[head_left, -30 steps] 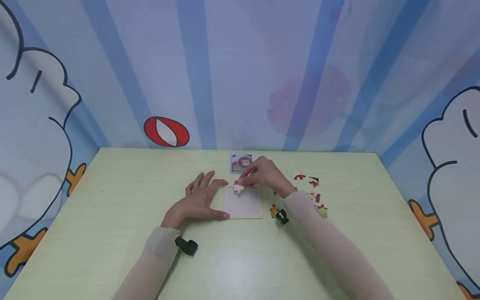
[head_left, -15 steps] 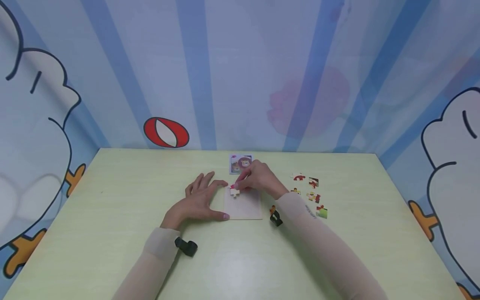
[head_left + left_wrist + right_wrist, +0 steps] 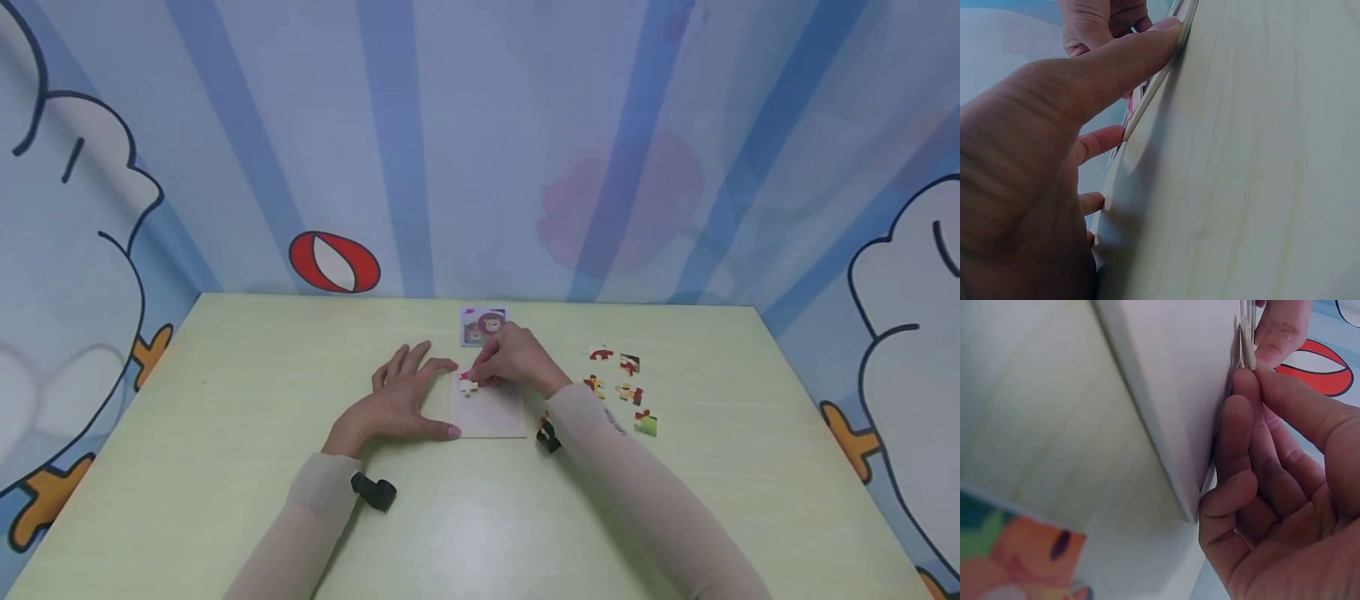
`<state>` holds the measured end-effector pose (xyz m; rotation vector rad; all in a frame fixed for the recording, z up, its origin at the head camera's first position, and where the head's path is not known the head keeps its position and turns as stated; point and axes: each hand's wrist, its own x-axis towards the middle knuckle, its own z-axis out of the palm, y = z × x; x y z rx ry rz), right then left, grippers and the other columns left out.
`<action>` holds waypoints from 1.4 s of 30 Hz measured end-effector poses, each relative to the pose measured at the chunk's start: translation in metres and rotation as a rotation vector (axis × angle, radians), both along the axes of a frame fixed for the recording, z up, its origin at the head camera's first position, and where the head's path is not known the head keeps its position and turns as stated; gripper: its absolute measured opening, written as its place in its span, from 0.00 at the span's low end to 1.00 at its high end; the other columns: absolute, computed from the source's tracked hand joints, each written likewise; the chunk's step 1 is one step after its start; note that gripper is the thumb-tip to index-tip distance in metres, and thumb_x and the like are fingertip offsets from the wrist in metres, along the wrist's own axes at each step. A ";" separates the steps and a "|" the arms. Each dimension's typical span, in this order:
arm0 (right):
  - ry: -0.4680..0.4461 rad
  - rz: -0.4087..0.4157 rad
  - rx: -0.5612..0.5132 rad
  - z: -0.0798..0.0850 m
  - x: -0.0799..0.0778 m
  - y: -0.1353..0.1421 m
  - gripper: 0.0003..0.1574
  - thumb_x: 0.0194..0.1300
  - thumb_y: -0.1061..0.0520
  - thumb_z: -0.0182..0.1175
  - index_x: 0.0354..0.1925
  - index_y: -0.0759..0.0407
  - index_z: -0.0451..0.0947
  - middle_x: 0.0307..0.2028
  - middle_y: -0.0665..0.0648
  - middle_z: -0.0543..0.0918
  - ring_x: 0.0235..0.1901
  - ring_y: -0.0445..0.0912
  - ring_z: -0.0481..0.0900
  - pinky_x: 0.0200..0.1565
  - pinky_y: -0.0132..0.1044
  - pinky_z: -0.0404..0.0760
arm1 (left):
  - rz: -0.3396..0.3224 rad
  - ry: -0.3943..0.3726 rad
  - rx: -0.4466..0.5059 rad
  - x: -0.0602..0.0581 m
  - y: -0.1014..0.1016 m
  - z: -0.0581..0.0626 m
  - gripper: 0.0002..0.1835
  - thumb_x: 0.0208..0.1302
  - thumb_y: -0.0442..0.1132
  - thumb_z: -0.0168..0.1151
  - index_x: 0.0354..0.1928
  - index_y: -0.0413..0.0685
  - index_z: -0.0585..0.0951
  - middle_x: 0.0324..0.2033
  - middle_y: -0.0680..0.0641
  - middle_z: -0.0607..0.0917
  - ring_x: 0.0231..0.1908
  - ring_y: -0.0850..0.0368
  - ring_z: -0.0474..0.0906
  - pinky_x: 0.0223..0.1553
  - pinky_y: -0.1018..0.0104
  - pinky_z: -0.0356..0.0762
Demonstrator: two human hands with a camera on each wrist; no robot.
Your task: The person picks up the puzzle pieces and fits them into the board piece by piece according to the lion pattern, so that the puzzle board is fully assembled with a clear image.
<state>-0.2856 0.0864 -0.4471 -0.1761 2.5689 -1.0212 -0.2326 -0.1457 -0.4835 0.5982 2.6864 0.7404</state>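
A white square puzzle tray [image 3: 495, 418] lies mid-table in the head view. My left hand [image 3: 401, 408] has its fingers spread, the thumb touching the tray's near left corner and the index fingertip at its far left corner. Thumb and fingers of my right hand [image 3: 517, 360] pinch a white and pink jigsaw puzzle piece [image 3: 467, 386] over the tray's far left corner. In the right wrist view the piece [image 3: 1247, 347] shows edge-on, tilted against the tray [image 3: 1166, 394]. The left thumb [image 3: 1141, 53] presses on the tray's rim in the left wrist view.
Several loose puzzle pieces [image 3: 646, 423] lie right of the tray, one of them partly hidden by the right sleeve. A small picture card [image 3: 472, 329] with a lion lies behind the tray. A patterned curtain [image 3: 480, 150] hangs beyond the table.
The right hand has moved slightly left and nearer with the puzzle piece, bringing it lower over the tray's far left corner. The left hand has stayed at the tray's left edge.
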 end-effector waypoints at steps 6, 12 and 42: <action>0.003 -0.013 0.038 0.003 0.000 -0.006 0.07 0.61 0.53 0.81 0.33 0.55 0.94 0.27 0.53 0.92 0.27 0.43 0.85 0.30 0.30 0.80 | 0.004 -0.003 0.000 0.001 0.000 0.002 0.52 0.54 0.67 0.78 0.79 0.68 0.64 0.88 0.41 0.43 0.86 0.30 0.31 0.80 0.22 0.37; -0.008 -0.010 0.054 0.005 0.001 -0.009 0.08 0.61 0.53 0.81 0.32 0.55 0.92 0.28 0.53 0.92 0.27 0.43 0.86 0.30 0.30 0.80 | 0.000 -0.009 0.020 0.002 0.001 0.003 0.53 0.54 0.65 0.79 0.80 0.66 0.64 0.88 0.40 0.43 0.86 0.29 0.29 0.79 0.21 0.36; 0.061 -0.006 0.216 0.004 0.004 -0.017 0.13 0.62 0.47 0.80 0.30 0.52 0.89 0.26 0.51 0.87 0.28 0.45 0.80 0.27 0.34 0.74 | -0.005 0.009 0.060 0.000 0.000 -0.003 0.52 0.53 0.68 0.78 0.78 0.67 0.66 0.87 0.38 0.44 0.85 0.28 0.30 0.77 0.19 0.34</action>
